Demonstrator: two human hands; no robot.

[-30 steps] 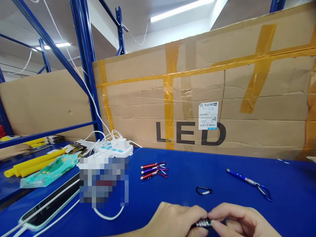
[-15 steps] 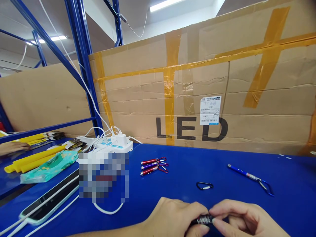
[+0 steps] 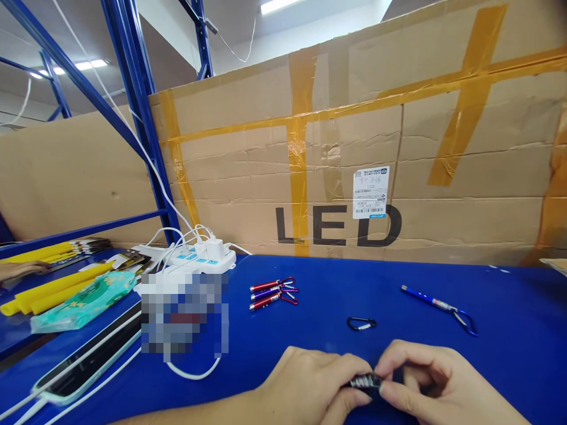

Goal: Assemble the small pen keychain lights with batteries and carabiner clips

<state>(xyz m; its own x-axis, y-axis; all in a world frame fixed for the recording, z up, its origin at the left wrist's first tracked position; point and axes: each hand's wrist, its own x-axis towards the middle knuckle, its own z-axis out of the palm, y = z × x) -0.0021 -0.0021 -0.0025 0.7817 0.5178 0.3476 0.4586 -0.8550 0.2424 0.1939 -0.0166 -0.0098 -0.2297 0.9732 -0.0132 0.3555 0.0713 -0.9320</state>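
Observation:
My left hand [image 3: 310, 386] and my right hand [image 3: 432, 383] meet at the bottom of the view, both pinching a small black cylinder with a ribbed silver band [image 3: 365, 381]. Most of it is hidden by my fingers. Just beyond lies a loose black carabiner [image 3: 361, 323] on the blue tabletop [image 3: 319, 330]. Farther back rest three small keychain lights [image 3: 271, 293], red and purple, with carabiners attached. To the right lies a blue pen-shaped light [image 3: 436, 304] with a blue carabiner.
A large taped cardboard box marked LED [image 3: 354, 153] walls off the back. A white power strip [image 3: 201, 260] with chargers and cables sits at left, near a phone [image 3: 88, 360], a teal packet [image 3: 84, 302] and yellow tubes [image 3: 53, 286]. Blue rack posts [image 3: 142, 118] stand behind.
My hands stay together on the small cylinder, with the fingers shifting slightly. The view has tilted down and turned a little, so everything sits slightly higher and further left.

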